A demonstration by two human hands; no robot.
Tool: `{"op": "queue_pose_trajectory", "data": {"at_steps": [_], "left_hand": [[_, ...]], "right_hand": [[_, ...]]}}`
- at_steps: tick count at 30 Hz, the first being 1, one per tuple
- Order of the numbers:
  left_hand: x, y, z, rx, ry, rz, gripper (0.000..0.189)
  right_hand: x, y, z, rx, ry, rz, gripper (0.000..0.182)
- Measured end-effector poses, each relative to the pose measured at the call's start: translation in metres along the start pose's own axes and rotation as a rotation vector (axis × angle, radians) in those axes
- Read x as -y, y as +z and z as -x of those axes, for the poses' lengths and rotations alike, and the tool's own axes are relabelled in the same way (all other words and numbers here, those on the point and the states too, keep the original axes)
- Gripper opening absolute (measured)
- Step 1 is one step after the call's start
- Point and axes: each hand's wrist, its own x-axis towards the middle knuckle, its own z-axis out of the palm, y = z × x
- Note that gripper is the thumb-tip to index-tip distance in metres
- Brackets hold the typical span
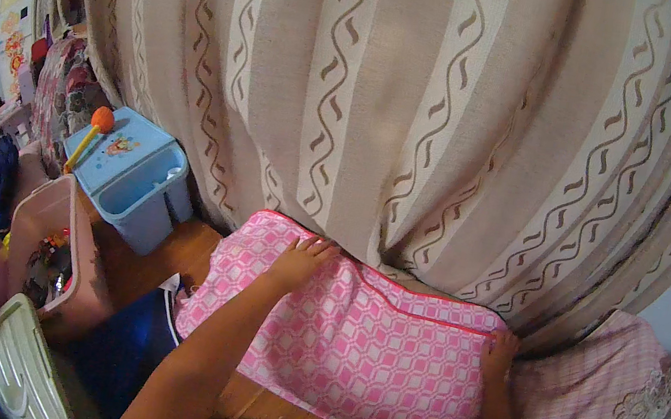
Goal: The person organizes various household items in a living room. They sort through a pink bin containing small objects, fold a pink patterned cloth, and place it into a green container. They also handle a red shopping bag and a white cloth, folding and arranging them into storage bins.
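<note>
A folded pink and white checked cloth [379, 352] with red edging lies on a wooden surface, against the foot of a striped beige curtain [386, 87]. My left hand [303, 262] rests on the cloth near its upper left edge, fingers spread and palm down. At the cloth's upper right corner is my right hand [500, 354], its fingers at the red edge; whether they pinch the fabric cannot be told.
To the left stand a blue plastic bin [144, 207] with an orange-headed yellow stick on its lid, and an open pink bin [79, 275] holding small items. A pale green lid [20, 357] lies lower left. Plaid fabric with lace [575, 388] spreads at right.
</note>
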Motion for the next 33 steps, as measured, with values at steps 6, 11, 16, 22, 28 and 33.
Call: {"op": "queue_pose_trajectory", "data": {"at_steps": [6, 11, 16, 22, 28, 33], "left_hand": [[-0.003, 0.011, -0.03, 0.086, -0.028, -0.183, 0.032], [0.0, 0.01, -0.01, -0.129, 0.015, -0.181, 0.023], [0.017, -0.016, 0.025, -0.047, -0.048, -0.222, 0.026], [0.016, -0.009, 0.0, 0.102, -0.105, -0.194, 0.047], [0.004, -0.003, 0.006, 0.173, -0.229, -0.084, 0.03], [-0.019, -0.039, 0.096, 0.137, -0.181, -0.146, 0.016]], "right_hand": [[0.006, -0.014, -0.002, 0.132, 0.156, -0.025, 0.021], [-0.03, -0.006, -0.001, 0.326, 0.243, 0.168, 0.02], [0.001, -0.021, -0.051, 0.291, 0.178, 0.05, 0.017], [-0.025, 0.028, -0.037, 0.307, -0.257, -0.094, 0.017], [-0.004, 0.009, -0.032, 0.306, 0.014, 0.081, 0.018], [0.018, -0.004, -0.018, 0.378, 0.183, 0.166, 0.022]]}}
